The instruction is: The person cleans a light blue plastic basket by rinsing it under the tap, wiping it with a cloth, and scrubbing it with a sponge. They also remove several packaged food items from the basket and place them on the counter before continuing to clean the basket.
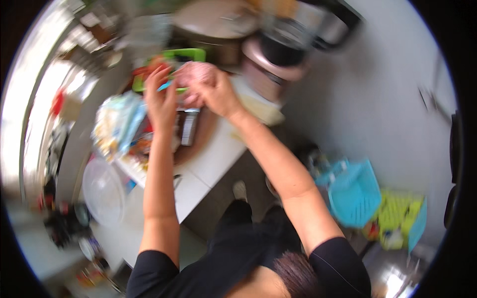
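Note:
My right hand (220,95) grips a crumpled pink bundle (197,72), which may be plastic or meat; motion blur hides its exact kind. Just left of it, my left hand (161,95) is raised with its fingers apart and nothing in it. Both hands are over the front of a bright green basket (201,55), where blurred red things (158,63) show. Below them a cleaver-like metal blade (189,127) lies on a round brown board (207,124). A bulging plastic bag (119,124) sits left of my left forearm.
A pink rice cooker (268,78) and a large lidded pot (216,20) stand at the back of the white counter (192,188). A translucent round lid or basin (103,192) is at left. Blue (354,197) and yellow-green (397,212) plastic baskets are low on the right, by the wall.

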{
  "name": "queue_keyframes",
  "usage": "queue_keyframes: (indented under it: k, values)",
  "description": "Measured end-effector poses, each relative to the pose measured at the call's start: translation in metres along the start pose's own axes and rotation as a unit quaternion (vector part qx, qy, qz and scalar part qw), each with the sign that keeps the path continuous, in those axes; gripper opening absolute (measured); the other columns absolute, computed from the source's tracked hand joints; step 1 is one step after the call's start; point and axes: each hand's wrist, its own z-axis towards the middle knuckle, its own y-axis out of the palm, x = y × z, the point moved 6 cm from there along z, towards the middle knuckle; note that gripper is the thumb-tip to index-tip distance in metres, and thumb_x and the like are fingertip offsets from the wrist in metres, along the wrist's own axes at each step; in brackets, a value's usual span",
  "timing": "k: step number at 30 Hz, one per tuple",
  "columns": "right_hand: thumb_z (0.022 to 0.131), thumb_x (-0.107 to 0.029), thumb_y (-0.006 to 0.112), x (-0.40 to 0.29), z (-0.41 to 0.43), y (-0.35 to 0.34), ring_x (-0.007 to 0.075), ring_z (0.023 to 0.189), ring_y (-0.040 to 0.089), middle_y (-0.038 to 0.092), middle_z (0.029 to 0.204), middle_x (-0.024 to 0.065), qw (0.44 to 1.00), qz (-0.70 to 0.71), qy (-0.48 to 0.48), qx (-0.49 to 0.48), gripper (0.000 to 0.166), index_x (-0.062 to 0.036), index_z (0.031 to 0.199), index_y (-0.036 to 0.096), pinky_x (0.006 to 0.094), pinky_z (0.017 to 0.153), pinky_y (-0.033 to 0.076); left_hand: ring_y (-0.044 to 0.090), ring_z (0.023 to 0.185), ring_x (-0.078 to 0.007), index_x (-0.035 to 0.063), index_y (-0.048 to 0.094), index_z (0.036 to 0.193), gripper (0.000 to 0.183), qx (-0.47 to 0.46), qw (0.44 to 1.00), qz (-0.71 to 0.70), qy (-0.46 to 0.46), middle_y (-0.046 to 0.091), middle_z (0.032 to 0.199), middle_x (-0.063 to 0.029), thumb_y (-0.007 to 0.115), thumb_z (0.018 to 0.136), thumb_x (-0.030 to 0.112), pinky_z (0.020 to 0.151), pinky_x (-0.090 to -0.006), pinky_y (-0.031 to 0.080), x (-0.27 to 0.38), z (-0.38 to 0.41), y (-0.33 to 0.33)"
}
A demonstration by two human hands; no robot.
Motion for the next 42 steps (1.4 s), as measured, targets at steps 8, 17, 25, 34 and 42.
queue_keyframes:
  k: [8, 17, 25, 34, 42]
  values:
    - [0.086, -0.009, 0.058, -0.025, -0.251, -0.171, 0.0062, 0.065, 0.054, 0.058, 0.077, 0.0008, 0.953, 0.124, 0.017, 0.276, 0.012, -0.0023, 0.096, 0.057, 0.0223, 0.059, 0.046, 0.056, 0.075, -0.0066, -0.0006, 0.059, 0.096, 0.011, -0.365, 0.860, -0.231, -0.271, 0.060, 0.083, -0.0010, 0.053, 0.090, 0.006, 0.066, -0.0201, 0.046, 0.066, -0.225, 0.194]
    - [0.081, -0.017, 0.066, -0.068, -0.577, -0.359, 0.0145, 0.065, 0.061, 0.062, 0.077, 0.0060, 0.694, 0.045, 0.079, 0.714, 0.020, -0.0060, 0.097, 0.061, 0.0315, 0.048, 0.052, 0.061, 0.073, -0.0103, 0.0006, 0.064, 0.099, 0.017, -0.590, 0.757, -0.225, -0.169, 0.065, 0.085, -0.0070, 0.058, 0.084, 0.004, 0.068, -0.0239, 0.048, 0.160, -0.367, 0.383]
    - [0.075, -0.024, 0.065, -0.082, -0.773, -0.497, 0.0158, 0.066, 0.062, 0.065, 0.070, 0.0074, 0.613, -0.222, 0.281, 0.704, 0.024, -0.0028, 0.085, 0.066, 0.0282, 0.061, 0.047, 0.064, 0.076, -0.0229, 0.0024, 0.059, 0.111, 0.041, -0.636, 0.770, 0.012, -0.046, 0.065, 0.096, -0.0128, 0.066, 0.078, 0.025, 0.071, -0.0335, 0.050, 0.132, -0.437, 0.547]
    - [0.067, -0.033, 0.071, -0.018, -0.790, -0.596, 0.0326, 0.086, 0.063, 0.065, 0.092, 0.0171, 0.618, -0.342, 0.406, 0.579, 0.040, -0.0075, 0.097, 0.064, 0.0401, 0.072, 0.048, 0.059, 0.064, -0.0257, 0.0039, 0.060, 0.078, 0.033, -0.632, 0.731, 0.252, -0.052, 0.060, 0.067, -0.0108, 0.067, 0.069, 0.035, 0.061, -0.0390, 0.046, 0.074, -0.490, 0.615]
    - [0.065, -0.028, 0.070, -0.034, -0.787, -0.586, 0.0359, 0.082, 0.061, 0.065, 0.086, 0.0160, 0.570, -0.394, 0.412, 0.592, 0.031, -0.0084, 0.088, 0.063, 0.0430, 0.070, 0.048, 0.045, 0.049, -0.0197, 0.0012, 0.049, 0.065, 0.023, -0.564, 0.812, 0.115, -0.096, 0.048, 0.055, -0.0084, 0.062, 0.065, 0.021, 0.051, -0.0337, 0.039, 0.104, -0.484, 0.589]
